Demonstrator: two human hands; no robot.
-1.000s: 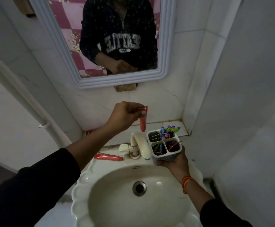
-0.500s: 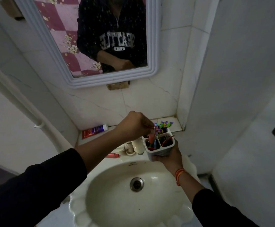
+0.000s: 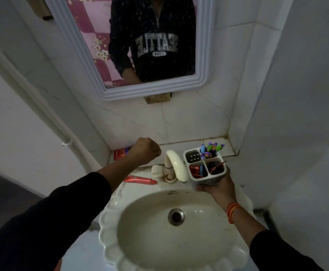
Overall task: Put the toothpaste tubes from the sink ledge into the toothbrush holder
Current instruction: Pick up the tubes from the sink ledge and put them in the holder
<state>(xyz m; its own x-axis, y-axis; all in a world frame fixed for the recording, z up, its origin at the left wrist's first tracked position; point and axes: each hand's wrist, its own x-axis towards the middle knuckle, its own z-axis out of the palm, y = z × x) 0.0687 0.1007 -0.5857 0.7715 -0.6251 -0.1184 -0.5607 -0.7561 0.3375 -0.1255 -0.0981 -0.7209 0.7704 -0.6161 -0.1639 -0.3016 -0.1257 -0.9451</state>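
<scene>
From the head camera, the right hand (image 3: 215,184) is wrapped around the bottom of the white plastic toothbrush holder with four boxes (image 3: 205,167) and holds it up beside the curved cream tap (image 3: 176,166). A red toothpaste tube (image 3: 195,170) stands in the front left box. The bright purple and green toothbrushes (image 3: 210,149) fill the back right box.

The left hand (image 3: 145,151) is curled into a loose fist over the ledge, and I cannot tell if it holds anything.

A second red tube with a red cap (image 3: 140,180) lies flat on the rim of the cream scalloped sink (image 3: 108,227), left of the tap. A third red tube (image 3: 120,153) lies at the wall, half hidden behind the fist; its writing is too small to read.

The white-framed mirror (image 3: 203,75) shows a dark top reading "SEATTLE 1994", backwards.
</scene>
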